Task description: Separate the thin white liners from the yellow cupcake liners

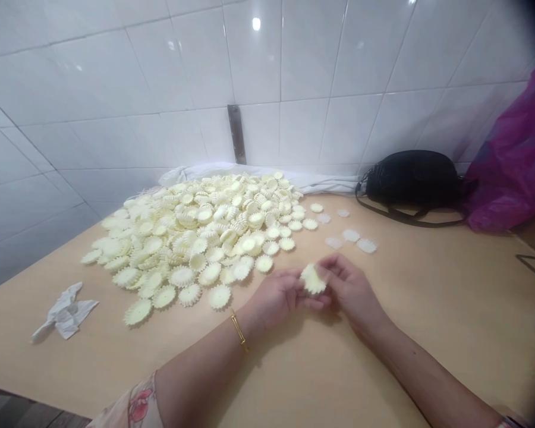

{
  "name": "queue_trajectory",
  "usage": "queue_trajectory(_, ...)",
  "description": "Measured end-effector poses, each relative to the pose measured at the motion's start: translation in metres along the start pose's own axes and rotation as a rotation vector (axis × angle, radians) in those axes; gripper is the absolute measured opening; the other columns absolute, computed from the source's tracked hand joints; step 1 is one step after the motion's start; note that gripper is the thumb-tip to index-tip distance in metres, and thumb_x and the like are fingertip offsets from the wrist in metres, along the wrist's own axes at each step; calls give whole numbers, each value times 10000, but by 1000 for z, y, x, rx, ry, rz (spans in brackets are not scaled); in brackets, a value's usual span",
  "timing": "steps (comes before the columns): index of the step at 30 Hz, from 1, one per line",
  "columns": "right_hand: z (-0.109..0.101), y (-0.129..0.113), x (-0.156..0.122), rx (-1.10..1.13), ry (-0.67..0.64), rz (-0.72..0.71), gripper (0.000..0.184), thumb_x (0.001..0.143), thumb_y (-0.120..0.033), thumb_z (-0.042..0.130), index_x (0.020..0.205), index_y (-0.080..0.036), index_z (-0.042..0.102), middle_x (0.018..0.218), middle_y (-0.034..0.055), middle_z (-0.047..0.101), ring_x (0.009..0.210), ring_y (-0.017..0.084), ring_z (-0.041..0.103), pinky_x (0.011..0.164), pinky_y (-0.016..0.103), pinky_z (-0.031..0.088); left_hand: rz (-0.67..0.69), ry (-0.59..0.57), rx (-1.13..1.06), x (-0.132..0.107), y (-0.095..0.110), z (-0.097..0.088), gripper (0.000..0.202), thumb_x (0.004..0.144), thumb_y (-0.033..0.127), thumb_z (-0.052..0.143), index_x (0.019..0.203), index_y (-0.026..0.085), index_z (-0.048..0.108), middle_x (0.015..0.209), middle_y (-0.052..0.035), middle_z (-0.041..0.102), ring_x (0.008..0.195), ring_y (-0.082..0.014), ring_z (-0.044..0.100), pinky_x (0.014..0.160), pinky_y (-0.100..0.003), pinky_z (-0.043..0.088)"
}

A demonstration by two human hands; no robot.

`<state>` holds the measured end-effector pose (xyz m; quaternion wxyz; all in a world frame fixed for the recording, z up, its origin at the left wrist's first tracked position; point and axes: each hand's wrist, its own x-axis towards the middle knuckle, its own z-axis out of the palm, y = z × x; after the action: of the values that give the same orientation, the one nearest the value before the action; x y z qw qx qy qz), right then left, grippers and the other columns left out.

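Between my two hands, just above the table, is a pale yellow disc with a scalloped edge (312,279). My left hand (285,292) cradles it from the left and below, fingers curled under it. From the right, my right hand (348,288) pinches its edge with thumb and fingers. Slight blur hides the fingertips. To the left spreads a large heap of similar scalloped discs (205,226), some stacked and some lying flat. Beyond my right hand lie several whiter, translucent scalloped pieces (351,235).
A crumpled white tissue (66,312) lies at the left of the wooden table (294,380). White cloth (330,183) runs along the tiled wall behind the heap. At the back right are a black bag (412,178) with a strap and a magenta plastic bag (512,160).
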<state>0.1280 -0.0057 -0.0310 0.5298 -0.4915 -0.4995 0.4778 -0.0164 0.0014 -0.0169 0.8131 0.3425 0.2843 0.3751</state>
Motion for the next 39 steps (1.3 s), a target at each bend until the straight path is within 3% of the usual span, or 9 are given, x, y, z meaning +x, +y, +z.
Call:
queue_trajectory(4, 4, -1, -6, -268, 49, -154, 190, 778, -364, 552, 730, -207, 457, 582, -36, 510, 511, 114, 484, 465, 225, 400, 17, 87, 40, -2, -2, 7, 151, 604, 98, 616, 752, 68, 629, 643, -93, 638, 583, -160, 608, 602, -276, 472)
queue_trajectory(8, 6, -4, -11, -492, 75, -399, 112, 821, -241, 460, 716, -204, 477, 712, 9, 536, 634, 138, 518, 562, 250, 436, 78, 170, 37, -4, -4, 12, 73, 634, 119, 654, 645, 102, 584, 558, -48, 583, 514, -121, 556, 532, -245, 433)
queue_trajectory(14, 3, -1, -8, -685, 8, -699, 116, 828, -152, 438, 806, -200, 541, 857, 68, 557, 813, 191, 526, 712, 324, 437, 96, 102, -57, -1, -2, 3, 124, 675, 198, 666, 743, 101, 629, 690, -62, 614, 625, -129, 575, 650, -279, 475)
queue_trajectory(17, 0, 0, -5, -738, -19, -672, 91, 819, -174, 477, 843, -200, 560, 856, 59, 579, 809, 190, 538, 705, 313, 437, 101, 55, -81, 0, -1, -1, 130, 684, 189, 651, 770, 92, 642, 755, -73, 629, 677, -131, 583, 718, -285, 477)
queue_trajectory(21, -1, -4, -5, -788, -45, -605, 62, 812, -183, 499, 800, -201, 557, 780, 27, 587, 722, 166, 544, 648, 280, 422, 104, 38, -35, -1, 0, 1, 176, 677, 228, 670, 791, 95, 648, 714, -71, 619, 669, -147, 581, 676, -282, 466)
queue_trajectory(26, 2, -6, -5, -926, 16, -739, 193, 838, -146, 397, 725, -188, 548, 684, 40, 552, 642, 171, 492, 614, 287, 391, 83, 37, 6, -4, -1, 8, 143, 620, 195, 713, 701, 119, 622, 584, -19, 544, 599, -119, 538, 629, -249, 426)
queue_trajectory(29, 2, -4, -3, -966, 20, -777, 198, 816, -121, 376, 678, -189, 502, 650, 38, 530, 603, 169, 467, 583, 285, 381, 83, 40, 6, -3, -3, 9, 122, 610, 158, 688, 706, 113, 629, 596, -30, 560, 595, -124, 545, 626, -257, 429)
queue_trajectory(34, -1, -4, -2, -780, -38, -566, 147, 797, -157, 405, 674, -198, 474, 651, 24, 549, 599, 156, 505, 539, 261, 398, 63, 64, -8, 0, -4, 4, 156, 560, 49, 567, 695, 90, 635, 666, -73, 623, 602, -142, 582, 653, -301, 473)
queue_trajectory(39, -2, -2, -3, -614, -97, -365, 133, 790, -184, 421, 692, -193, 510, 644, 2, 571, 575, 139, 524, 549, 255, 415, 15, 190, -11, 0, -2, 3, 197, 556, 46, 534, 725, 99, 620, 629, -67, 626, 561, -149, 582, 580, -297, 482)
